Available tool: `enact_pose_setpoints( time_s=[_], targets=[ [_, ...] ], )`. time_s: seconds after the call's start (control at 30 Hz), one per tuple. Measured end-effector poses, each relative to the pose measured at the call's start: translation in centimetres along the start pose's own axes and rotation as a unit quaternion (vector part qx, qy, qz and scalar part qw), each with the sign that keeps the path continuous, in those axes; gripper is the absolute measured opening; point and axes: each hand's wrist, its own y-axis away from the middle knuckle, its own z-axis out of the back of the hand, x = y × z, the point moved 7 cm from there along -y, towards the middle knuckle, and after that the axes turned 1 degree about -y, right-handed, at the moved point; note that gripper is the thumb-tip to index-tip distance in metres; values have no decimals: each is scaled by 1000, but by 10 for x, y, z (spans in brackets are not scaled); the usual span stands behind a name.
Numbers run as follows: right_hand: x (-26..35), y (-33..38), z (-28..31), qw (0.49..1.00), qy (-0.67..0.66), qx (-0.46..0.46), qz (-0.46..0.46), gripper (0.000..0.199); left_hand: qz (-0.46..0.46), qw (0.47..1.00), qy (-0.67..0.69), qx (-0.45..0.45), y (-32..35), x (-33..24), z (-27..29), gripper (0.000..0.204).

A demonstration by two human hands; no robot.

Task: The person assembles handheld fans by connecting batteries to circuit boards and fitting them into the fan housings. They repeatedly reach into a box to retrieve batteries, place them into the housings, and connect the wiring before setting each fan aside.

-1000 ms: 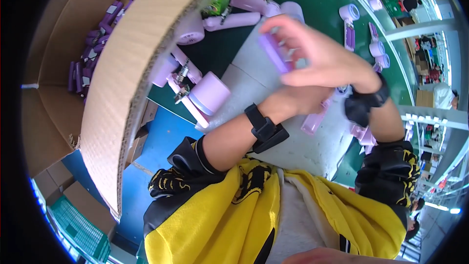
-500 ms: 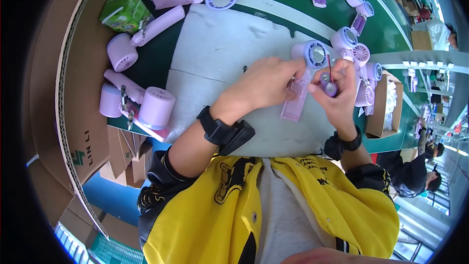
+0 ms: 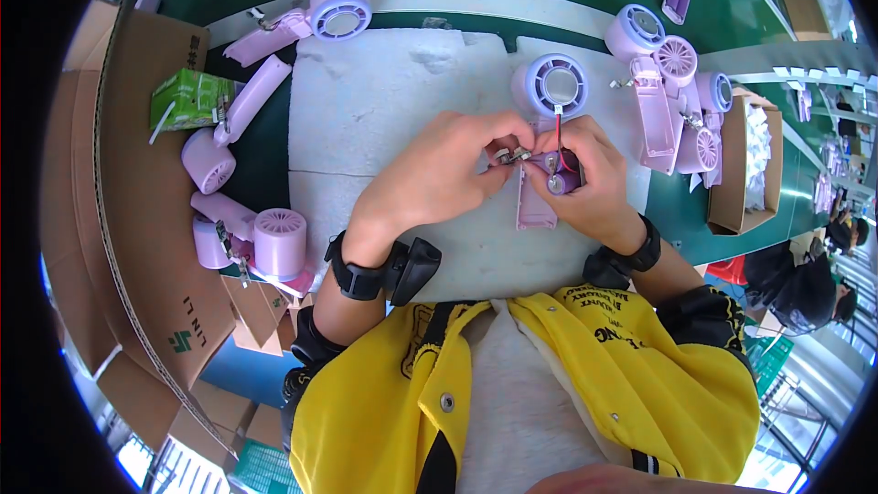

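My two hands meet over a white foam pad (image 3: 393, 119) on the green bench. In my right hand (image 3: 585, 178) sits a small purple cylindrical cell (image 3: 560, 183), with a red wire running up to a lilac round fan head (image 3: 550, 84) lying on the pad. My left hand (image 3: 448, 169) pinches a small metal part (image 3: 512, 155) at the top of a lilac fan handle shell (image 3: 533, 206), which lies between my hands. Both wrists wear black bands.
Several lilac fan heads and handles lie at the left (image 3: 274, 242) and at the upper right (image 3: 672, 82). A green carton (image 3: 187, 99) rests on a big cardboard box (image 3: 146, 220) at the left. A small open cardboard box (image 3: 745, 165) stands at the right. Another person (image 3: 805, 288) sits at the far right.
The view has swung from the cardboard box on the left to the foam pad. My hands came down onto the pad and closed together on the fan handle and cell.
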Motion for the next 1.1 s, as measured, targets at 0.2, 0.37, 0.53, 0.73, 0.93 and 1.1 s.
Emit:
enact_pose_setpoints(
  time_s=[0.2,0.37,0.53,0.73,0.93,1.1],
  targets=[
    [1,-2,-1,1000,1,7,-3,36,-1,1000,-10,14,1,-3,0,33],
    [-1,-2,-2,1000,-16,10,3,39,31,999,26,-3,2,0,1,33],
    [1,-3,-2,1000,-13,18,-6,39,9,1000,-3,10,1,-2,2,32],
    [5,-4,-1,1000,13,26,-8,37,-9,1000,-2,-13,1,-5,4,29],
    [6,-5,-4,999,28,45,2,36,-60,995,-46,-71,2,-7,8,26],
    [6,-5,-4,998,22,55,1,34,-23,998,-54,-38,2,-5,5,30]
  ],
)
